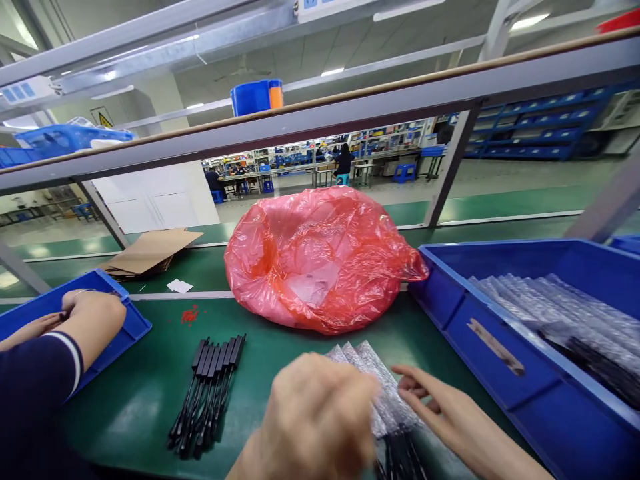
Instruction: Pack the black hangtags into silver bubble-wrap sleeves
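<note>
My left hand (320, 410), blurred by motion, is raised at the front middle with its fingers curled in like a fist. Anything inside it is hidden. My right hand (443, 413) is beside the bubble-wrap sleeves (377, 380), fingers loosely bent and apart, with nothing visible in it. Several of these sleeves lie side by side, with black cables (400, 457) sticking out of their near ends; my left hand partly covers them. Left of my hands, a row of black stick-like parts with cables (213, 363) lies on the green table (135, 413).
A large red plastic bag (345, 293) sits at the back middle. On the right, a blue bin (465, 347) holds bubble-wrapped pieces. At left, a co-worker's arm (100, 323) reaches into another blue bin (133, 320). Cardboard sheets (150, 252) and red bits (189, 315) lie nearby.
</note>
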`<state>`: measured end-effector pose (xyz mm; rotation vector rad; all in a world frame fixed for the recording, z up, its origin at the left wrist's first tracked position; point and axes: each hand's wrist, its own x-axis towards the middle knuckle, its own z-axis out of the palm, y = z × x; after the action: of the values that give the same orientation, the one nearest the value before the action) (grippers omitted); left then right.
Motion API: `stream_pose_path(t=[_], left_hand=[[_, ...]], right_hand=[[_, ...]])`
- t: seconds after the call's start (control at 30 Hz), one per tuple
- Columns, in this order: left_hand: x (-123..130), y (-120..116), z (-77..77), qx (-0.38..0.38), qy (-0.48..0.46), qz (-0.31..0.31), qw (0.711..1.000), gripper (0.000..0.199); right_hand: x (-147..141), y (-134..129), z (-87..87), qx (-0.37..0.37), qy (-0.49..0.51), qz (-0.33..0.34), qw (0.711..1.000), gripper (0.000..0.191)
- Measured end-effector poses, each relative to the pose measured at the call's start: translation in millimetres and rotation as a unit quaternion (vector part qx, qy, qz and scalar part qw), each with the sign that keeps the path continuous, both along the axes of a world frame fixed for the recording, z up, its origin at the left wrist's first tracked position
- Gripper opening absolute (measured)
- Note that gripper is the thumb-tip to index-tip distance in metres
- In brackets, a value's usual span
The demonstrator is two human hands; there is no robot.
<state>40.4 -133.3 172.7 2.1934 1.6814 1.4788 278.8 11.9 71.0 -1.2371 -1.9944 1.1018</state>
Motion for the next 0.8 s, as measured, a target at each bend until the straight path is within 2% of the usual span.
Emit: stream_pose_path(t=[0.07, 0.17, 0.23, 0.3, 0.37, 0.43, 0.57, 0.7, 0.8], left_hand=[[-14.2, 28.0, -17.8, -0.110, -0.013, -0.010, 0.994, 0.020], [-28.3, 66.7, -74.0, -0.304, -0.066, -0.036, 0.950, 0.007], [-31.8, 86.2, -109.7, -0.378, -0.120, -0.075, 0.915, 0.002], [-31.3, 100.2, -130.8, -0.413, -0.158, -0.103, 0.891, 0.006], [-28.8, 109.9, -137.8, -0.424, -0.174, -0.122, 0.880, 0.009], [-26.5, 115.5, -138.0, -0.427, -0.201, -0.145, 0.870, 0.013], [-28.0, 115.3, -140.4, -0.415, -0.256, -0.199, 0.850, 0.020], [-36.5, 110.0, -148.0, -0.398, -0.239, -0.238, 0.853, 0.031], [-40.5, 111.2, -151.5, -0.406, -0.210, -0.243, 0.856, 0.043]], right_hand=[[7.0, 22.7, -2.5, 0.023, -0.053, -0.004, 0.998, 0.049], [0.9, 43.4, -12.8, 0.027, -0.090, 0.012, 0.996, 0.051], [-10.9, 48.1, -17.6, 0.022, -0.090, 0.043, 0.995, 0.046], [-23.7, 47.8, -17.6, 0.025, -0.093, 0.068, 0.993, 0.044], [-34.8, 43.8, -13.1, 0.036, -0.101, 0.074, 0.991, 0.045], [-44.4, 35.8, -5.8, 0.046, -0.119, 0.065, 0.990, 0.048], [-68.7, 8.9, 5.6, 0.070, -0.188, 0.029, 0.979, 0.039], [-97.8, -11.4, 1.3, 0.075, -0.257, -0.008, 0.963, 0.075], [-93.7, -20.5, 1.7, 0.081, -0.262, -0.014, 0.961, 0.075]])
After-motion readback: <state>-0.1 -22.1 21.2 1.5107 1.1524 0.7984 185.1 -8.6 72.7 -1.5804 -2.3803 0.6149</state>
